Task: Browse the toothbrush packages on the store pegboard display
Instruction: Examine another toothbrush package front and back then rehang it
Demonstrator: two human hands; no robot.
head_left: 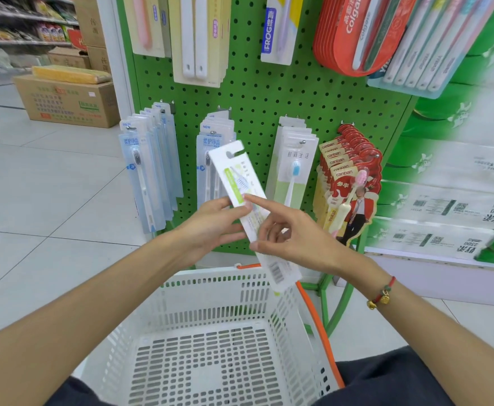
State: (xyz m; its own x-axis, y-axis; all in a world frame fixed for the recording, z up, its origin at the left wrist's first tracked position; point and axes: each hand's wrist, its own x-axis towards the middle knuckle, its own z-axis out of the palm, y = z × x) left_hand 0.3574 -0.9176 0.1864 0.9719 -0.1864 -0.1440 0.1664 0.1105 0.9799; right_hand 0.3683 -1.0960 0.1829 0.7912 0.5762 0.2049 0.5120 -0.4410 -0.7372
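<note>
Mid-browse: one long white card-backed toothbrush package with a green stripe (247,200) off its hook and held up for inspection, tilted, hang-hole end toward 11 o'clock, barcode end toward 5 o'clock, in front of the green perforated pegboard (257,92). Left hand (210,230) at 9 o'clock of the pack, fingers (225,203) curled around its left edge and back. Right hand (295,232) at 3 o'clock, index finger stretched out and touching the printed face, thumb and remaining fingers loosely pinching the lower part.

Next move, probably: reading done, then either back onto a peg or down into the white slotted plastic basket with the orange handle (210,303) at 6 o'clock, directly beneath the pack. Rehanging calls for lining the hang-hole up with a hook.

Tight at 12 o'clock: clear blue-labelled toothbrush packs (149,177) and red cartoon-printed children's toothbrush cards (348,183) crowding both flanks. Open tiled floor (40,186) at 9 o'clock; basket mouth open below.
</note>
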